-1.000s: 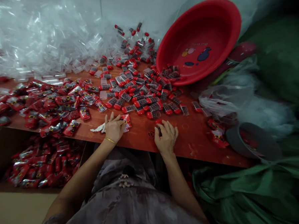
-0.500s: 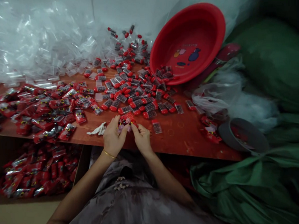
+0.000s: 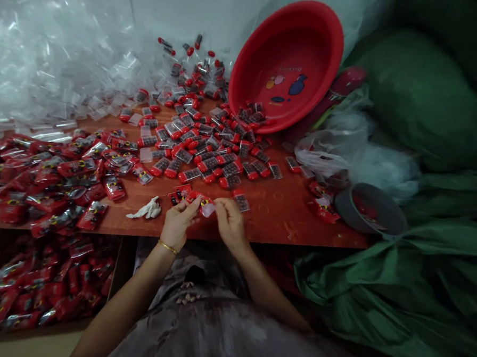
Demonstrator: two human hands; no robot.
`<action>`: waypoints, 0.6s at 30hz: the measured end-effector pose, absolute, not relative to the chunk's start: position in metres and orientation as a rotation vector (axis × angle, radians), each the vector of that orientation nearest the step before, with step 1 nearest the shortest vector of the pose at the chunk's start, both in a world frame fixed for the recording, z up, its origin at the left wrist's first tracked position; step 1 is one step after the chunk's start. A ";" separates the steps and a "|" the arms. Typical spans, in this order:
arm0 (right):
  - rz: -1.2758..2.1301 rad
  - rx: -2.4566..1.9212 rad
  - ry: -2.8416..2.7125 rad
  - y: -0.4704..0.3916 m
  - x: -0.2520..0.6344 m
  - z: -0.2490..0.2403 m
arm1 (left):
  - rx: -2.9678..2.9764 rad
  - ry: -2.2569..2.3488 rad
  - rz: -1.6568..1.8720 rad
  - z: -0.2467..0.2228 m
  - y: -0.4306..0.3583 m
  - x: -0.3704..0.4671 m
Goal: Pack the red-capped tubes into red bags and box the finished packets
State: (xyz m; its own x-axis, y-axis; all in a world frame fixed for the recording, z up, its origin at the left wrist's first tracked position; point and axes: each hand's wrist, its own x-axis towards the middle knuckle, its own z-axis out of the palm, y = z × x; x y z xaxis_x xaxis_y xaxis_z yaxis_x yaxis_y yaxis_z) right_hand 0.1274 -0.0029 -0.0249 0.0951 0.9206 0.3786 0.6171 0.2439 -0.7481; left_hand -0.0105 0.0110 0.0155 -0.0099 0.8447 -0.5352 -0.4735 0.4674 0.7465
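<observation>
My left hand (image 3: 177,225) is closed on a small red printed wrapper (image 3: 202,200) with a clear, pale pink end, held just above the table's front edge. The fingers of my right hand (image 3: 231,224) pinch together at that pale end. Just past my left fingers lies a red and black printed piece (image 3: 180,193). Right of the wrapper, a small clear box of dark pellets with a red cap (image 3: 242,200) lies flat. To the left of my left hand rests a crumpled white scrap (image 3: 146,209). Any contents of the wrapper are hidden.
Many red-capped boxes (image 3: 208,163) spread beyond my hands, some spilling from a tilted red basin (image 3: 283,37). Wrapped red packs (image 3: 68,171) pile up left, above a carton of more packs (image 3: 52,284). Clear sleeves (image 3: 56,60) heap behind. A grey bowl (image 3: 370,211) stands right.
My hands have moved slightly apart, and the wrapper's pale end now points toward my right hand. A red and black piece shows beyond my left fingers. The whole view has shifted a little.
</observation>
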 end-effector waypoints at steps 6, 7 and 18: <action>-0.022 -2.101 -1.743 0.002 0.186 -0.039 | 0.371 1.092 1.046 0.021 0.013 -0.016; -0.016 -2.098 -1.777 0.002 0.192 -0.044 | 0.371 1.077 1.037 0.022 0.013 -0.015; 1.113 -1.435 -1.403 -0.051 0.171 -0.006 | 0.399 1.079 1.035 0.021 0.006 -0.012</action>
